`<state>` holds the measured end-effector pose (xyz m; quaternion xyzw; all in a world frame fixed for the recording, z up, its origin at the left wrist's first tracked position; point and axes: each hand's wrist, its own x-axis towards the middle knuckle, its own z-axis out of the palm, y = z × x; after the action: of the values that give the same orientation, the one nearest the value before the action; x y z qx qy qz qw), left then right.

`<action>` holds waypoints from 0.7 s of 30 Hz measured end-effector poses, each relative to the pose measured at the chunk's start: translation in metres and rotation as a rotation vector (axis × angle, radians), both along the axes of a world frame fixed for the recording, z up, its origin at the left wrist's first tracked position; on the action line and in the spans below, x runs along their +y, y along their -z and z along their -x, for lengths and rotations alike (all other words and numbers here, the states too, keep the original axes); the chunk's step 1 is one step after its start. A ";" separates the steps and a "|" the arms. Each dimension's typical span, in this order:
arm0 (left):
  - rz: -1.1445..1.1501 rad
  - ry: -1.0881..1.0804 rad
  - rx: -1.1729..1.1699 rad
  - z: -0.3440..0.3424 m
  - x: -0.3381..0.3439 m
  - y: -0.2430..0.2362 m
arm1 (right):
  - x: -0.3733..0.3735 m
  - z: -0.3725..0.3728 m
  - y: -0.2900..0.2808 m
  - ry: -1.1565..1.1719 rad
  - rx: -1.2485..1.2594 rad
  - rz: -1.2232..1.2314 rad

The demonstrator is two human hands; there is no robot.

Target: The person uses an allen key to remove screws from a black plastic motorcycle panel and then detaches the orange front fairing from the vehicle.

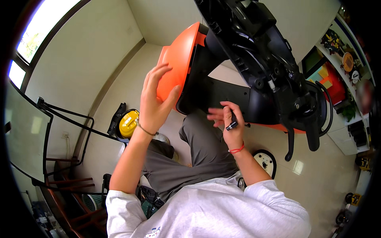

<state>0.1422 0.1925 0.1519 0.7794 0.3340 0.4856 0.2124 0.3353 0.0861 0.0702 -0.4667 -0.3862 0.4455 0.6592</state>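
Observation:
A scooter with an orange rear body panel (174, 59) and a black underside (230, 95) stands in front of me. My left hand (156, 97) lies against the orange panel, its fingers and thumb spread and nothing held in it. Near the black footboard area, my right hand (230, 121) holds a slim black tool (232, 125), with a shiny dark end showing beside the thumb. Its outer fingers are stretched out and blurred. Most of the tool is hidden by the hand, so its kind does not show.
The scooter's black front section (266, 63), with exposed cables and a brake lever (290, 144), rises at right. A yellow helmet (129, 123) lies on the floor at left. By my right forearm sits a black-rimmed pale part (265, 160). Shelves (337, 59) line the right wall.

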 end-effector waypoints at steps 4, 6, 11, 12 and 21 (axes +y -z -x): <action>-0.006 0.048 0.236 -0.016 0.028 -0.032 | 0.045 0.010 0.009 0.325 -0.167 -0.209; 0.077 0.098 0.285 -0.015 0.039 -0.038 | 0.057 0.021 -0.007 0.293 -0.112 -0.234; 0.193 0.262 0.361 -0.008 0.057 -0.045 | 0.076 0.035 -0.020 0.284 -0.239 -0.288; 0.213 0.275 0.363 -0.007 0.058 -0.046 | 0.076 0.038 -0.021 0.293 -0.205 -0.284; 0.071 0.126 0.445 -0.035 0.041 -0.056 | 0.082 0.052 -0.033 0.358 -0.038 -0.331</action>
<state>0.1773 0.2339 0.2079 0.8786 0.3401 0.2756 0.1905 0.2828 0.1682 0.1030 -0.4218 -0.3773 0.2434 0.7877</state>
